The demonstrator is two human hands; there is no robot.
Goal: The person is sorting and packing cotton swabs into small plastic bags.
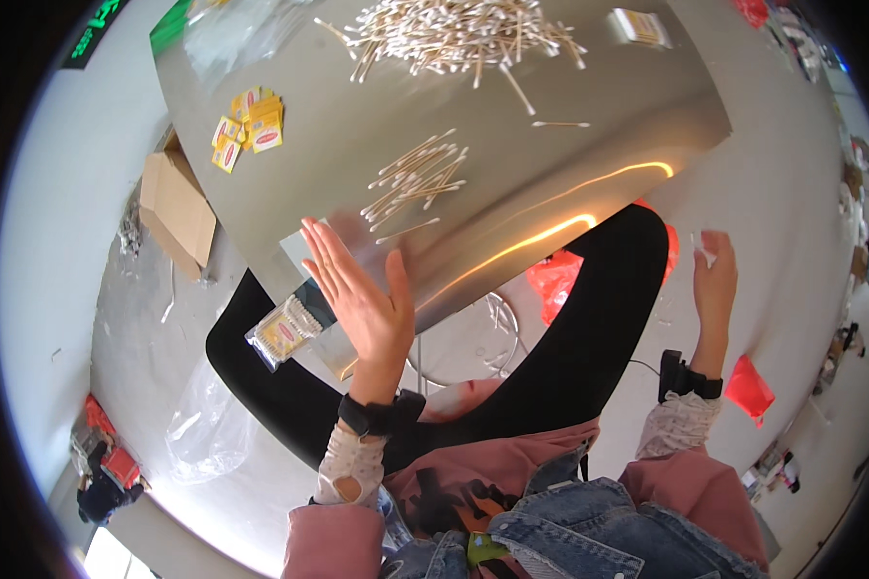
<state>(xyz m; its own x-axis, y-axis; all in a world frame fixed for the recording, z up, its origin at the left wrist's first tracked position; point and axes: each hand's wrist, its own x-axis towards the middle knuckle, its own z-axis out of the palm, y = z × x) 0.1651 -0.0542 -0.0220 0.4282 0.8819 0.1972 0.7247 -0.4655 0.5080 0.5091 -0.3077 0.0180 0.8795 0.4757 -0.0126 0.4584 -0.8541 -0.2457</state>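
Note:
My left hand [362,304] is stretched open over the near left edge of the shiny metal table [550,154], fingers together and thumb apart. Beside it, at the table's edge, lies a clear packet of cotton swabs [285,330] with a yellow label. Beyond my fingertips is a small loose group of cotton swabs [417,179]. Off to the right, past the table's edge, my right hand [715,280] is closed, its fingertips pinched around something small and pale that I cannot make out. A large heap of cotton swabs [459,39] covers the table's far middle.
Yellow printed cards [251,125] are piled on the table's left, near clear plastic bags [237,39]. A small packet [640,29] lies far right. On the floor are a cardboard box [179,212], a clear bag [208,429] and a red bag [748,391].

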